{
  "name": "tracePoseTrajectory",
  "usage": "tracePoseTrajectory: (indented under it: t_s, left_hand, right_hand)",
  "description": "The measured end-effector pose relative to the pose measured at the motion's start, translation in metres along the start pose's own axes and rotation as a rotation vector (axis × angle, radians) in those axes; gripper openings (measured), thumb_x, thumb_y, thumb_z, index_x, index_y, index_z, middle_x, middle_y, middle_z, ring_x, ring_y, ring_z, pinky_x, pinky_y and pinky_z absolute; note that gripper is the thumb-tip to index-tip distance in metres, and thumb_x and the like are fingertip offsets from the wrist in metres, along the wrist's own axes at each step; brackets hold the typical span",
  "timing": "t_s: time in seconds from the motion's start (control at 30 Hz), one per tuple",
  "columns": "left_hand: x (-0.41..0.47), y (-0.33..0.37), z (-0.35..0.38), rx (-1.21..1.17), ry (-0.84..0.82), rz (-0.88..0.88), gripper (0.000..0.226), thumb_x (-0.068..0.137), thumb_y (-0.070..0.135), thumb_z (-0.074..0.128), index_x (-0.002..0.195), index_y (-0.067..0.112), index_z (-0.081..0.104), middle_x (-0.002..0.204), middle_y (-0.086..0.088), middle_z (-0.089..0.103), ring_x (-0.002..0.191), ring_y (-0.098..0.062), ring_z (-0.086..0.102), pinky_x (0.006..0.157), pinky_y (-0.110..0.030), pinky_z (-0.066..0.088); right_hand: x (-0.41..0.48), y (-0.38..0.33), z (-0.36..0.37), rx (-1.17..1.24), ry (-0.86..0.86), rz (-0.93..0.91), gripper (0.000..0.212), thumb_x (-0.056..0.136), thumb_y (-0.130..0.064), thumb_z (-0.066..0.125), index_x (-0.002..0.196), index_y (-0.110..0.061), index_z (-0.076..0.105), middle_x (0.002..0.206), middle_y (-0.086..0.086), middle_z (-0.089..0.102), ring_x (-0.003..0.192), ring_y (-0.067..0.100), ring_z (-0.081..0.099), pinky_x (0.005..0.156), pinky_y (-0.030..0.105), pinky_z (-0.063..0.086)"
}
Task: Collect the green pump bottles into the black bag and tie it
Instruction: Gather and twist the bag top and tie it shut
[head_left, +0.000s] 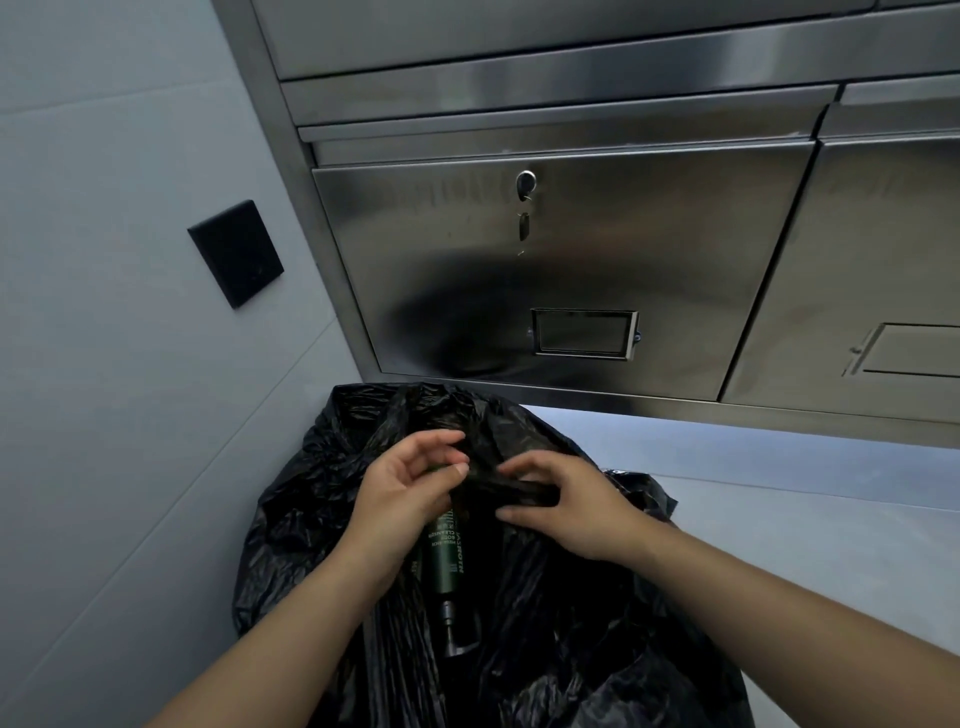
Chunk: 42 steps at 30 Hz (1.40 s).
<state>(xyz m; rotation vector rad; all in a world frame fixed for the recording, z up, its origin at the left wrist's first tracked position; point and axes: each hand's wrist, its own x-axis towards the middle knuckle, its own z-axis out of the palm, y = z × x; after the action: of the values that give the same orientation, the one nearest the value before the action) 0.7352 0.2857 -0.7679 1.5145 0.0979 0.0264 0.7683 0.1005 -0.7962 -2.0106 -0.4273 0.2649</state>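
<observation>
Under brushed-steel cabinet (571, 260), crinkly black bag (306, 519), left hand (410, 486) and right hand (576, 506) each pinching twisted plastic strips, cylindrical dark-green pump bottle (445, 564) inside (pump end nearest).

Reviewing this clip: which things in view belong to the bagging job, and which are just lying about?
Belongs to the job: black bag; green pump bottle lying inside it; left hand and right hand, both gripping the bag's twisted top.

Just there: steel cabinet; key hanging from its lock; black wall plate; grey counter.
</observation>
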Motion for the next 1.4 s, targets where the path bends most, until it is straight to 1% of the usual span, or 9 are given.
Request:
tracePoseTrajectory:
  t_s: [0.13,0.27,0.37,0.5,0.73,0.83,1.03,1.23,1.4]
  left_hand:
    - [-0.002,-0.006,0.0,0.077,0.079,-0.181,0.006,0.082,0.03,0.068,0.084,0.032,0.073,0.092,0.008,0.073,0.088,-0.008,0.068,0.073,-0.027,0.057]
    - [-0.003,-0.007,0.012,0.094,-0.033,-0.332,0.027,0.083,0.049,0.06,0.099,0.029,0.069,0.105,0.01,0.069,0.096,-0.013,0.066,0.077,-0.03,0.056]
    - [-0.003,-0.005,0.026,0.032,-0.116,-0.329,0.028,0.09,0.038,0.057,0.106,0.018,0.069,0.107,-0.001,0.072,0.097,-0.019,0.069,0.08,-0.03,0.057]
    - [-0.001,-0.004,0.035,0.111,-0.1,-0.174,0.013,0.09,0.015,0.06,0.096,0.01,0.07,0.084,0.0,0.072,0.081,-0.007,0.067,0.074,-0.019,0.054]
    - [0.001,0.001,0.02,0.144,-0.129,0.06,0.015,0.087,0.004,0.061,0.094,0.013,0.07,0.084,0.004,0.074,0.084,-0.008,0.068,0.075,-0.019,0.053]
    - [0.001,0.006,0.012,0.088,-0.107,0.067,0.02,0.088,0.0,0.058,0.091,0.016,0.07,0.078,0.008,0.074,0.076,-0.003,0.067,0.063,-0.013,0.05]
    - [0.003,-0.004,-0.006,-0.005,0.038,-0.08,0.019,0.089,0.004,0.057,0.084,0.018,0.068,0.074,0.004,0.074,0.069,-0.003,0.068,0.061,-0.017,0.054]
    - [0.004,-0.014,-0.005,-0.089,0.046,-0.209,0.022,0.092,0.008,0.051,0.089,0.021,0.069,0.083,0.002,0.075,0.076,-0.009,0.071,0.061,-0.021,0.055]
    - [0.005,-0.007,-0.001,-0.129,-0.049,-0.074,0.011,0.081,0.019,0.067,0.088,0.027,0.071,0.086,0.002,0.074,0.078,-0.011,0.07,0.063,-0.026,0.056]
  right_hand:
    - [-0.006,0.006,-0.001,-0.032,0.113,-0.037,0.039,0.07,-0.018,0.08,0.091,-0.043,0.059,0.092,-0.015,0.068,0.094,-0.011,0.059,0.085,0.008,0.04]
    - [-0.008,0.006,-0.003,-0.045,0.194,-0.082,0.047,0.071,-0.016,0.079,0.095,-0.048,0.055,0.098,-0.019,0.067,0.099,-0.012,0.057,0.086,0.003,0.038]
    - [-0.01,0.008,-0.005,-0.055,0.2,-0.094,0.052,0.072,-0.012,0.077,0.1,-0.048,0.052,0.096,-0.019,0.066,0.099,-0.011,0.058,0.088,0.008,0.04]
    - [-0.014,0.011,-0.011,-0.07,0.154,-0.069,0.057,0.069,-0.015,0.08,0.111,-0.041,0.051,0.102,-0.016,0.063,0.103,-0.004,0.056,0.093,0.013,0.041]
    - [-0.01,-0.002,-0.004,0.046,0.037,-0.05,0.084,0.059,-0.062,0.073,0.134,-0.038,0.042,0.125,-0.028,0.052,0.118,-0.015,0.044,0.1,0.01,0.032]
    - [-0.004,-0.005,0.005,0.022,0.005,-0.026,0.083,0.065,-0.048,0.078,0.137,-0.032,0.04,0.126,-0.024,0.053,0.12,-0.01,0.046,0.103,0.015,0.034]
    - [0.003,-0.005,-0.001,0.077,0.065,-0.006,0.05,0.066,-0.029,0.082,0.106,-0.035,0.053,0.098,-0.011,0.07,0.09,0.001,0.066,0.089,0.027,0.05]
    - [0.003,-0.014,-0.001,-0.025,0.065,-0.118,0.05,0.067,-0.042,0.079,0.111,-0.047,0.054,0.109,-0.023,0.064,0.102,-0.008,0.058,0.091,0.014,0.044]
    - [0.0,-0.009,0.002,-0.056,0.092,-0.134,0.047,0.075,-0.032,0.076,0.116,-0.043,0.056,0.112,-0.024,0.063,0.106,-0.011,0.055,0.093,0.015,0.043]
